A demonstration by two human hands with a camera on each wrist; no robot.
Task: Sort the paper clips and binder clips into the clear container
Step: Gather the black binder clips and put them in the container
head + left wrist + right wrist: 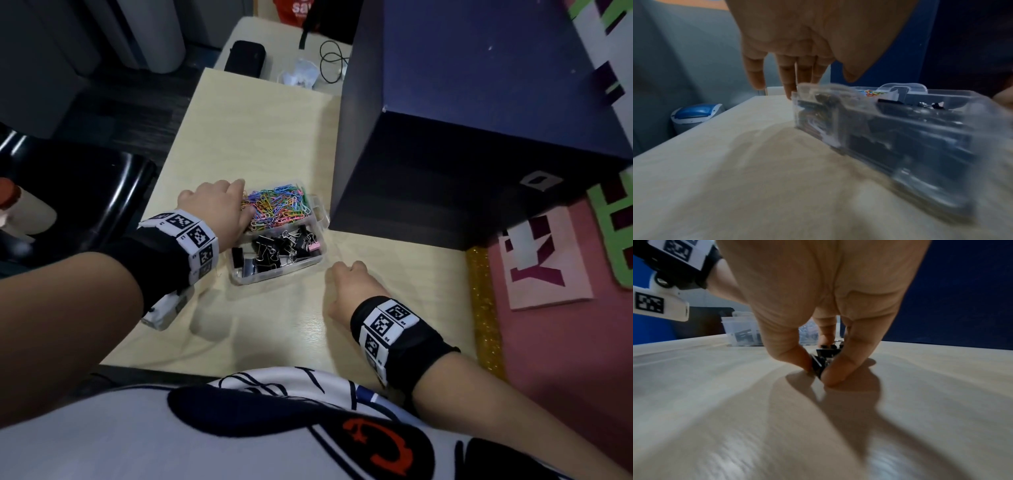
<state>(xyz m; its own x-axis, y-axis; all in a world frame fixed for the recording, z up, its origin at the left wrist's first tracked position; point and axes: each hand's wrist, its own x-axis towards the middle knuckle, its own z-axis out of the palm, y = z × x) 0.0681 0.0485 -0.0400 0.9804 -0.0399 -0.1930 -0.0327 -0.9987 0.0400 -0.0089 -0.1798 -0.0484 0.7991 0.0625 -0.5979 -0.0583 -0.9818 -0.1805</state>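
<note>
- Black binder clips (823,361) sat pinched between thumb and fingertips (836,373) of the right hand (346,284), low on the bench (274,325), just beside the box (274,274). The grip looked shallow, so one could have sprung loose and skidded off on the lift.
- How many clips that hand held could not be told; a small bunch would likely shed one on the way over.
- Left hand (219,205) lay on the box's far-left rim, fingers loose and straight, clasping nothing. A light steadying touch might have let the box slide if the right hand bumped it.
- Paper clips (277,205) filled the far compartment, black clips the near one (281,246). A careless drop could have landed over the divider, among the coloured wire.
- Motion blur in the left wrist view hinted the box was moving, which would make the aim harder.
</note>
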